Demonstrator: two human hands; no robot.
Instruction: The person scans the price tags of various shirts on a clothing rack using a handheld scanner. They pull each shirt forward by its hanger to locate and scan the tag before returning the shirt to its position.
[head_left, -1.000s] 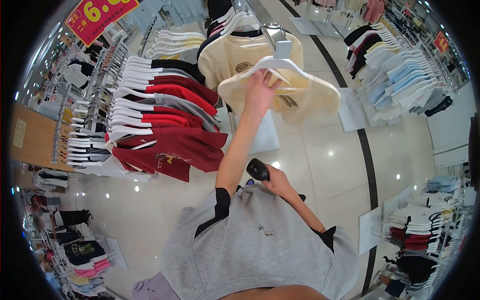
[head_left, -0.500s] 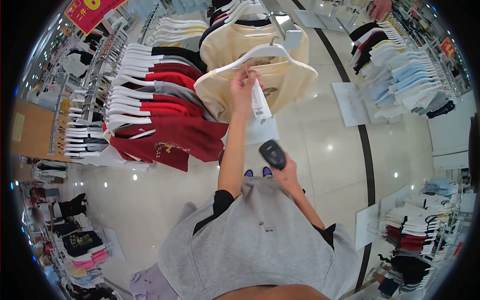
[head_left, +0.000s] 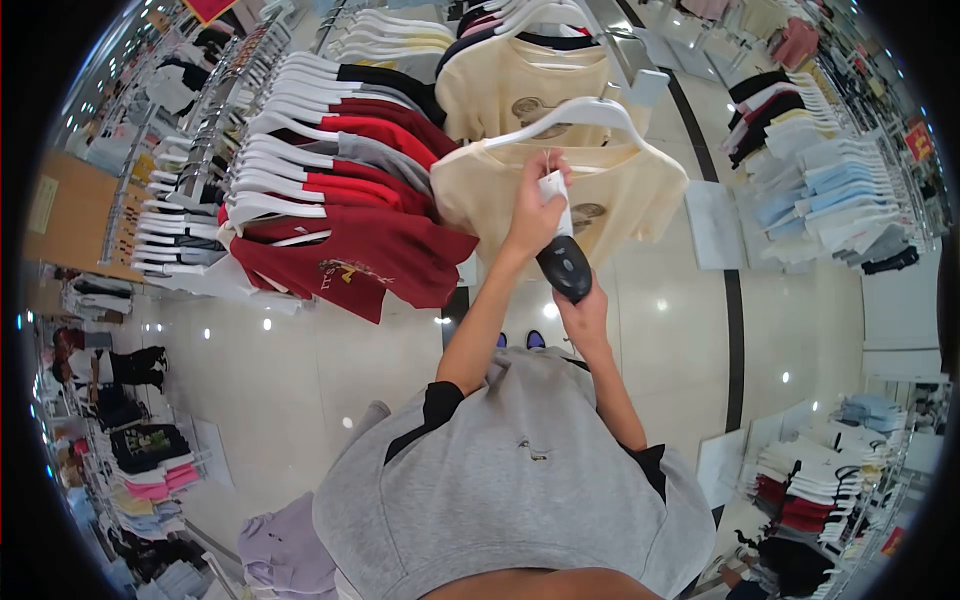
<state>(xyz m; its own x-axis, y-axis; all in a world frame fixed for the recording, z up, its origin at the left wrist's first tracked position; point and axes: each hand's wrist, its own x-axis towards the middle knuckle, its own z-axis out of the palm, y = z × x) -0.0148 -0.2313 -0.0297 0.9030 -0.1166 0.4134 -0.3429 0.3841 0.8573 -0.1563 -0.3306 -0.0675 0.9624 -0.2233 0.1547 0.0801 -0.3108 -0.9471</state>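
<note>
A cream top hangs on a white hanger at the front of the rack. My left hand pinches a white price tag in front of its neckline. Wrapped round a black handheld scanner is my right hand, just below the left one. The scanner's top end covers the lower part of the tag. Behind hangs another cream top with a printed motif.
Dark red and red tops hang on white hangers to the left. Further racks of clothes stand at the right and lower right. A lilac garment shows at the lower left, and pale tiled floor lies below.
My right hand has raised the scanner up to the tag, which it now partly covers. The rack and the cream top appear further right in view.
</note>
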